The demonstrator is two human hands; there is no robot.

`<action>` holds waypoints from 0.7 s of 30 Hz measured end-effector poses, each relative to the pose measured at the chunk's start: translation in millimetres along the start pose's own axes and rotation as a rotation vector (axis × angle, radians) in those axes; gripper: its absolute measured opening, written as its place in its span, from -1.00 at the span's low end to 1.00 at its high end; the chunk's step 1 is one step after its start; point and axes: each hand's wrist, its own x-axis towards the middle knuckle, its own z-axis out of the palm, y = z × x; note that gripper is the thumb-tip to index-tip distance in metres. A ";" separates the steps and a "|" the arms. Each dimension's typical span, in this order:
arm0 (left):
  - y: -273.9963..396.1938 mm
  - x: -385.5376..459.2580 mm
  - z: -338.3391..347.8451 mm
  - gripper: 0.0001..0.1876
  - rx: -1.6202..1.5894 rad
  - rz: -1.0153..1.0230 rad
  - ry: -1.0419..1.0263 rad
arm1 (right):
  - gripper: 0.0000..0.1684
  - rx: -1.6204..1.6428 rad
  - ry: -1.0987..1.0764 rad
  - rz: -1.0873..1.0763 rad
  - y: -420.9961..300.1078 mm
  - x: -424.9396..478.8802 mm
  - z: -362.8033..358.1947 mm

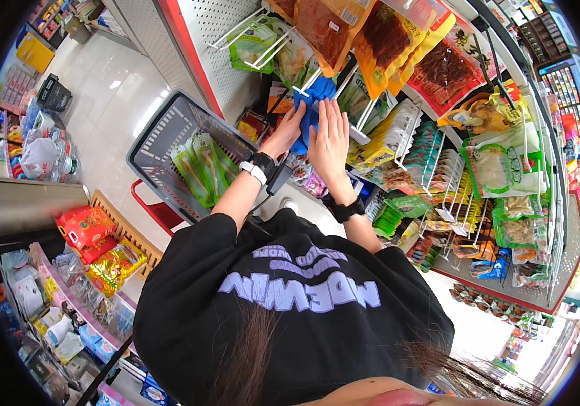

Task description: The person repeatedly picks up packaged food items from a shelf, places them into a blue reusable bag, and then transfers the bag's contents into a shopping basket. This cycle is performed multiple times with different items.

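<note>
My left hand holds a bunched blue cloth against a white metal display hook. Beside it, my right hand lies with its fingers stretched out along the cloth and hook. Its palm faces away from view, so whether it grips any cloth is hidden. A metal label holder juts out just right of the right fingertips. Packaged orange snack bags hang above both hands. To the left, a grey shopping basket contains several green vacuum packs.
Hooks with yellow snack packs and red meat bags crowd the right side. A red-edged white pegboard panel rises behind the basket. Red gift packs lie on a wooden slatted rack at left. A tiled floor stretches beyond.
</note>
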 end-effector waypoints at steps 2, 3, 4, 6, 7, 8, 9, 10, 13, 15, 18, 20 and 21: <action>-0.6 7.1 -7.2 -0.51 -0.032 -0.017 -0.058 | -0.39 0.014 -0.016 0.012 -0.3 2.9 -2.4; 0.5 7.9 -8.1 -0.50 -0.047 -0.029 -0.085 | -0.38 0.022 -0.027 0.021 -2.3 4.7 -4.7; 1.3 8.4 -9.0 -0.47 -0.048 -0.055 -0.107 | -0.45 -0.011 0.020 -0.002 -3.3 9.4 -4.7; 3.3 12.9 -11.0 -0.47 -0.068 -0.081 -0.106 | -0.52 -0.004 0.034 -0.008 -1.1 14.4 -2.4; 4.5 16.5 -12.3 -0.47 -0.077 -0.094 -0.107 | -0.55 -0.002 0.042 -0.010 -0.3 17.1 -1.8; 5.8 20.5 -13.5 -0.52 -0.078 -0.096 -0.148 | -0.58 -0.015 0.051 -0.012 0.5 19.3 -0.9; 7.7 21.7 -13.0 -0.55 -0.065 -0.103 -0.152 | -0.60 -0.026 0.058 -0.012 1.9 20.5 0.8; 9.6 22.8 -12.4 -0.57 -0.051 -0.110 -0.156 | -0.62 -0.038 0.066 -0.013 3.3 21.6 2.4; 3.7 35.4 -19.9 -0.65 -0.126 -0.149 -0.167 | -0.66 -0.033 0.069 0.007 3.4 23.6 1.9; -2.4 42.3 -27.0 -0.68 -0.111 -0.122 -0.205 | -0.66 0.016 0.064 0.054 4.1 21.4 -0.4; 0.4 32.5 -20.4 -0.70 0.549 0.126 -0.201 | -0.64 0.028 0.036 0.031 6.2 21.9 -1.1; -9.2 33.3 -24.3 -0.69 0.350 0.122 -0.228 | -0.61 0.018 0.023 0.025 6.9 21.9 0.5; -9.5 31.1 -23.3 -0.69 0.251 0.121 -0.238 | -0.59 0.011 0.015 0.019 7.3 22.6 1.3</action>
